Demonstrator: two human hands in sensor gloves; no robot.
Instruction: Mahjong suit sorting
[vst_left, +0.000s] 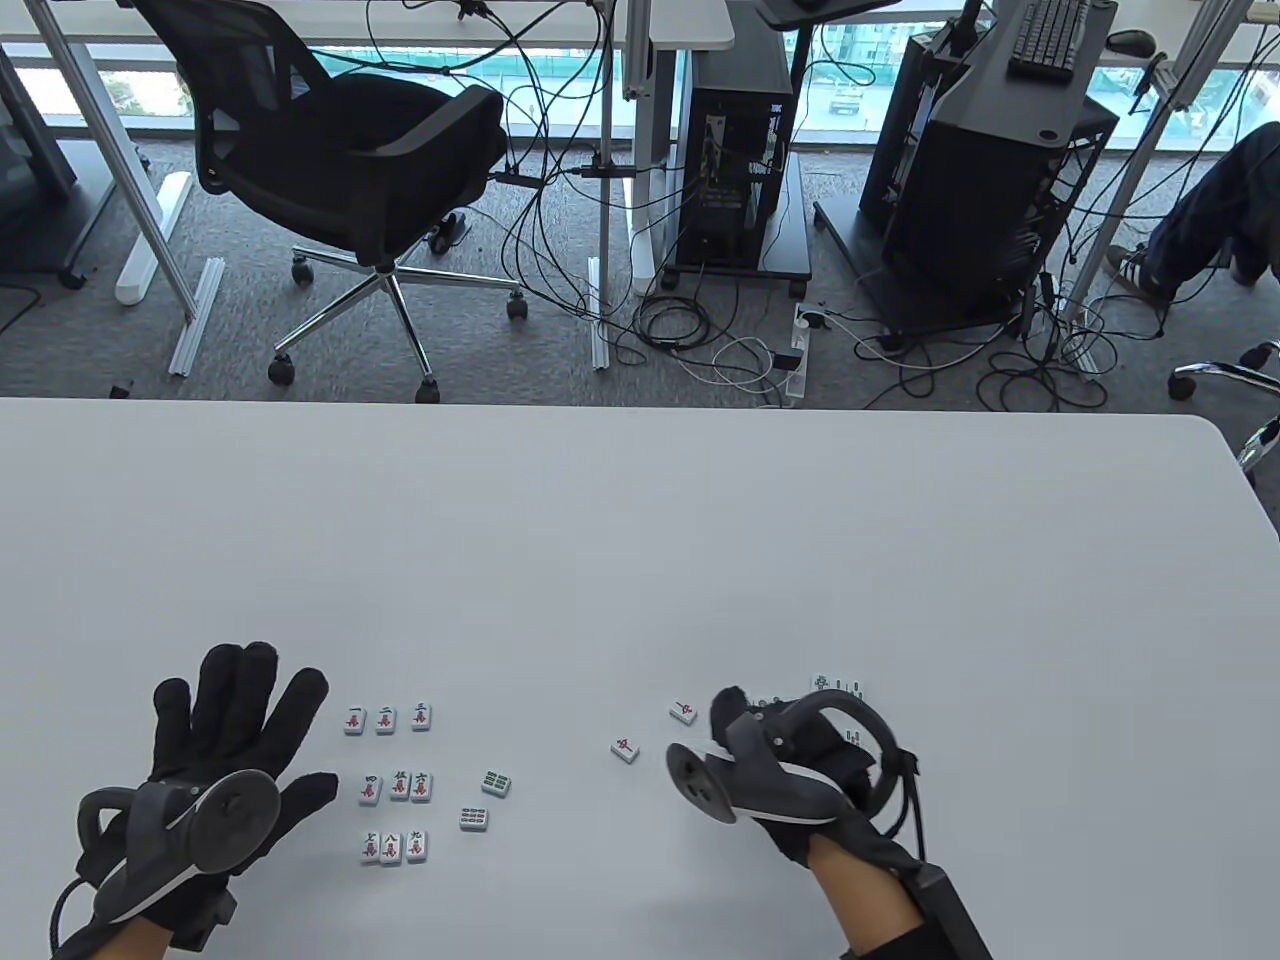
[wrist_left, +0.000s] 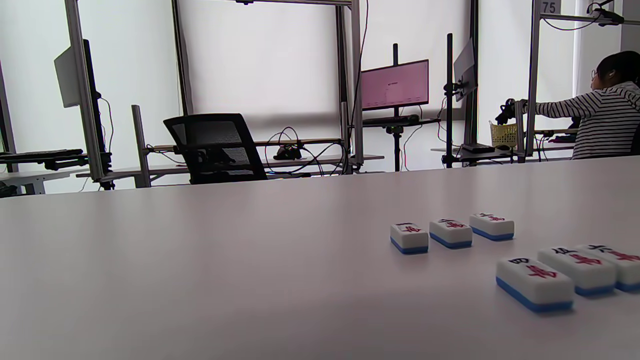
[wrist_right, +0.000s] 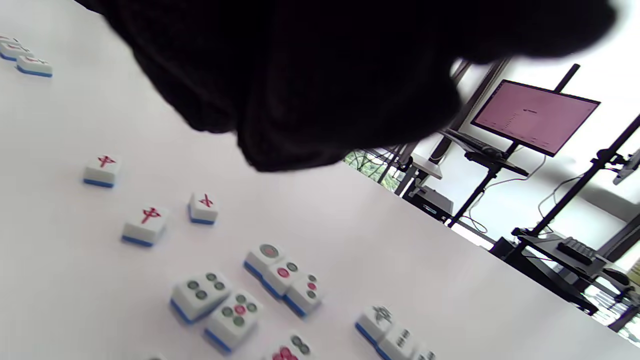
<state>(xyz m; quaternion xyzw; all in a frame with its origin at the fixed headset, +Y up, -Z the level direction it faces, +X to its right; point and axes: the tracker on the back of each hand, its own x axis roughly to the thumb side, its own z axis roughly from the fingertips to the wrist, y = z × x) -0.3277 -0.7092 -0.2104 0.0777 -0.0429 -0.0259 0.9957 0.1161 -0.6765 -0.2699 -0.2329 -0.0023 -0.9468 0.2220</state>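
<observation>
Office-type lab: beyond the white table (vst_left: 640, 520), a mesh chair (vst_left: 340, 170), computer towers (vst_left: 735, 150), loose cables (vst_left: 700, 340), monitor (wrist_left: 395, 85).

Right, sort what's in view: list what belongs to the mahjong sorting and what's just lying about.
Job:
- nine character tiles in a grid
- two bamboo tiles
- red-marked tiles
- circle tiles
- left hand
- right hand

Lying about:
- office chair
- floor cables
- keyboard

Beyond your white table (vst_left: 640, 520) lies grey carpet (vst_left: 120, 330) strewn with cables (vst_left: 700, 340). A black mesh office chair (vst_left: 350, 170) stands to your left, two black computer towers (vst_left: 735, 170) on wheeled stands further right. Daylight floods through the windows (vst_left: 560, 70). A pink-lit monitor (wrist_left: 395, 85) glows behind; a person in a striped top (wrist_left: 600, 120) sits at another desk.
</observation>
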